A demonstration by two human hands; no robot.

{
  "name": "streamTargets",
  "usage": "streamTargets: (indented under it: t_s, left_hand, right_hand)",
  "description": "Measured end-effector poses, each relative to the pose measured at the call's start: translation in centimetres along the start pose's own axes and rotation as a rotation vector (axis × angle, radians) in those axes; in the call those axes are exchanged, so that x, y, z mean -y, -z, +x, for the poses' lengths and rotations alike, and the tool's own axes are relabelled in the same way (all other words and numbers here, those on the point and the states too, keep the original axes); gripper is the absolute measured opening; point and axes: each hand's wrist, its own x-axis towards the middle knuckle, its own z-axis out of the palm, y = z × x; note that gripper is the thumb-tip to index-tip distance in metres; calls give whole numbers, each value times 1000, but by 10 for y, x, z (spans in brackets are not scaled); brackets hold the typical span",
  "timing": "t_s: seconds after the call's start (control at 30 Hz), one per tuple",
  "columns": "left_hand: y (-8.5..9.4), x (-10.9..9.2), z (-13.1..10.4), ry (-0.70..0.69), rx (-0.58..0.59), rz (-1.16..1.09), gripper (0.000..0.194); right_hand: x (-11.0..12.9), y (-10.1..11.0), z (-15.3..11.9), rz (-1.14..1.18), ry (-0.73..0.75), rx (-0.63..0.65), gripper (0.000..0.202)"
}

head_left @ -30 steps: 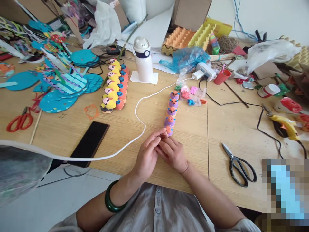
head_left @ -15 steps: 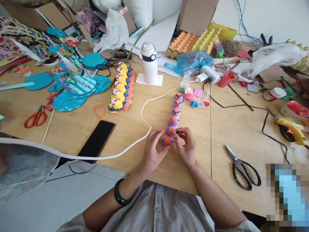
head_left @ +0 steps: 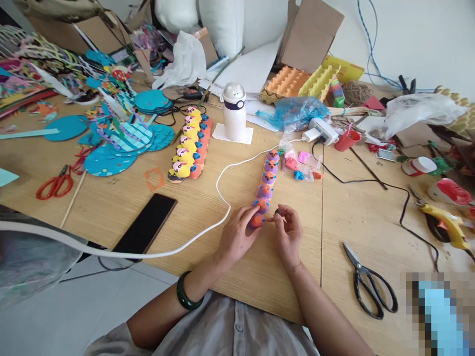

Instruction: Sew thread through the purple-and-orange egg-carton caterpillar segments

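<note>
Far left, red-handled scissors (head_left: 54, 185) near the front edge; blue discs (head_left: 110, 160) crowd the wood behind them. Black phone (head_left: 146, 225) lies aslant, near end at the front edge, white cable (head_left: 178, 252) crossing it. Bare wood between phone and left hand (head_left: 237, 232), cable running through. Yellow figure strip (head_left: 185, 143) and upright white bottle (head_left: 235, 118) bound that gap at the back.

Left hand half curled, fingers and thumb around the near end of the purple-orange strip (head_left: 267, 185). Strip points away from the person, well in from the front edge. Right hand (head_left: 289, 230) just beside the strip's right side, thumb and fingers pinched on a small dark piece (head_left: 277, 211). Plastic-wrapped clay lumps (head_left: 299, 160) sit right of the strip's far end. Wide wood stretch from right hand across a seam (head_left: 322, 212) to black-handled scissors (head_left: 371, 282), blades part open. Yellow glue gun (head_left: 441, 222) and black cord (head_left: 403, 212) limit the right side.

Surface (head_left: 371, 222): light wood grain, crumbs scattered. Back: egg trays (head_left: 285, 84), cardboard box (head_left: 311, 32), white wall (head_left: 426, 44). Pale tiled floor (head_left: 111, 301) lower left. Lower right corner pixelated.
</note>
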Motion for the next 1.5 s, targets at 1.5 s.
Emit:
streamTargets:
  t_s: [1.5]
  left_hand:
    - [4, -26, 33, -288, -108, -337, 27]
  right_hand:
    - [25, 16, -1, 336, -394, 199, 30]
